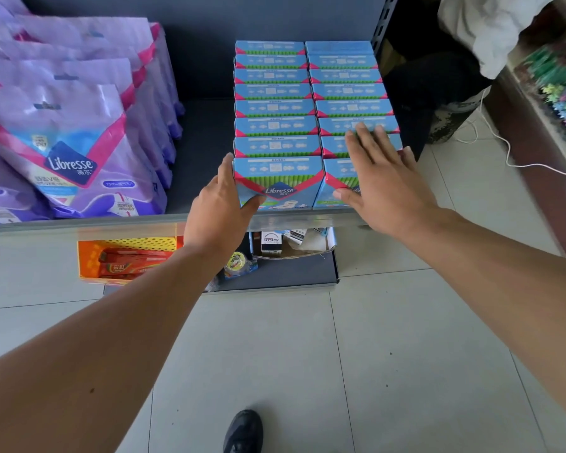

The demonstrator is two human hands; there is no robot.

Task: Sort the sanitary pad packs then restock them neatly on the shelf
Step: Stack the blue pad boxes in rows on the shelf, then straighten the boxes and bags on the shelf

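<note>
Head view looks down on a dark shelf point(203, 132) with a metal front rail running just below both hands. Far to the left of the fingers stands a file of purple Libresse pad bags point(76, 152), upright and leaning back, well apart from the hands. Straight ahead of the fingers are the blue Libresse pad boxes point(275, 107), set in two rows side by side; each row's long axis runs from the front rail back to the shelf's rear wall, away from the person.

The left hand point(221, 210) holds the front box of the left row point(276, 178): its fingers lie straight up the box's left side and the thumb curls across the bottom of the front face. The right hand point(378, 178) lies flat and spread, fingers straight, over the front box of the right row point(337, 188) and the tops of the boxes just behind it; its thumb touches that box's face. It grips nothing.

Each hand sits at its own row, so neither has to cross over. As I judge it, the boxes are already sorted and placed, and what is left is squaring the two rows: pressing them together sideways and pushing the fronts back along the rows' long axis until both faces sit level.

Below the rail, nearer the person than the fingers, a lower shelf holds an orange perforated tray point(125, 259) and small cartons.
</note>
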